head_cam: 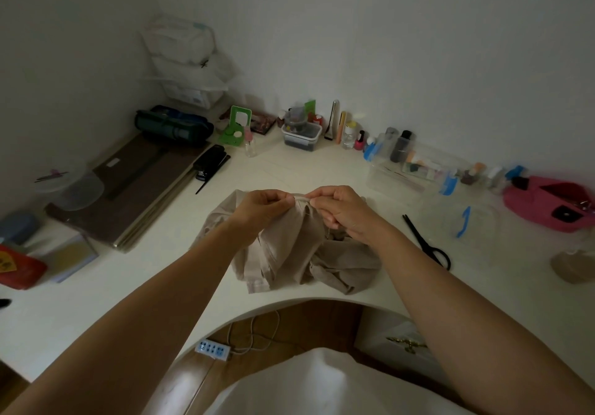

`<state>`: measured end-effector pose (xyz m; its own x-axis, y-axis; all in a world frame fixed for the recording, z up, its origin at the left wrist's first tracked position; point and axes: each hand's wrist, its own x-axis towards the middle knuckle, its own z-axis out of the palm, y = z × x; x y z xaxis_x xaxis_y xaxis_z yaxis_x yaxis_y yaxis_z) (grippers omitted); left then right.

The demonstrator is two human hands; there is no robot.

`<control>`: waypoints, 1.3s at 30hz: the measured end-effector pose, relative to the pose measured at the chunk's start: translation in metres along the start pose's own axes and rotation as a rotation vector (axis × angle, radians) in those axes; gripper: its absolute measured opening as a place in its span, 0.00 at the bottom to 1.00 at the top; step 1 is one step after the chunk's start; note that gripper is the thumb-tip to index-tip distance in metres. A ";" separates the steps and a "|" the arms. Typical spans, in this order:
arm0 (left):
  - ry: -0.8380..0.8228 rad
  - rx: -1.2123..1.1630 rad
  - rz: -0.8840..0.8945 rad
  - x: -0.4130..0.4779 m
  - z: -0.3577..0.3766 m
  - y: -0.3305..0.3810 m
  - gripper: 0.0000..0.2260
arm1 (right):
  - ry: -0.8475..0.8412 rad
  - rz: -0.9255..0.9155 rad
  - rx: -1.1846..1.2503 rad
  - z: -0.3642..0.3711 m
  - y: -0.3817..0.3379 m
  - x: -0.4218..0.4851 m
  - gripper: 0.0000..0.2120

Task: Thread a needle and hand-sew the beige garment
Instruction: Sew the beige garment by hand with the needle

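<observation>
The beige garment [289, 253] lies crumpled on the white desk [145, 286] in front of me, one edge lifted off the surface. My left hand [262, 207] pinches that raised edge from the left. My right hand [341, 210] pinches the same edge from the right, fingertips almost touching the left ones. A thin thread hangs down below my right hand. The needle is too small to make out.
Black scissors [428, 244] lie right of the garment. A pink pouch [547, 204] sits far right, clear plastic boxes [405, 170] and small bottles [360, 139] along the wall. A black stapler [211, 160] and dark folders [138, 186] are at the left. A power strip [213, 349] lies on the floor.
</observation>
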<state>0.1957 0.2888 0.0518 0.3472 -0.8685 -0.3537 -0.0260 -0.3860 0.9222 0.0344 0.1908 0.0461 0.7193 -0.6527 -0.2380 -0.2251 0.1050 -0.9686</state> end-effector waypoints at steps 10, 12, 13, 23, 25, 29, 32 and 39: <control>0.051 0.293 0.047 -0.007 0.001 0.008 0.13 | 0.044 0.019 -0.120 -0.002 0.001 -0.005 0.08; 0.058 0.306 0.047 -0.007 0.002 0.008 0.14 | 0.050 0.021 -0.141 -0.001 -0.001 -0.005 0.09; 0.061 0.308 0.048 -0.007 0.002 0.009 0.14 | 0.053 0.021 -0.154 -0.001 -0.002 -0.005 0.09; 0.106 0.310 0.080 -0.004 0.004 0.004 0.13 | 0.094 0.025 -0.227 0.005 -0.004 -0.004 0.07; 0.111 0.303 0.077 -0.002 0.003 0.004 0.13 | 0.097 0.030 -0.228 0.005 -0.005 -0.003 0.07; 0.114 0.291 0.084 -0.001 0.005 0.005 0.12 | 0.119 0.026 -0.235 0.008 -0.009 -0.003 0.06; 0.123 0.290 0.095 -0.001 0.004 0.005 0.10 | 0.134 0.028 -0.247 0.009 -0.008 -0.002 0.06; 0.116 0.291 0.101 -0.002 0.005 0.003 0.09 | 0.137 0.039 -0.251 0.011 -0.004 -0.001 0.05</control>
<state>0.1906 0.2875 0.0547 0.4331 -0.8723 -0.2269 -0.3267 -0.3866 0.8624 0.0411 0.1993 0.0492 0.6151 -0.7491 -0.2460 -0.4189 -0.0462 -0.9069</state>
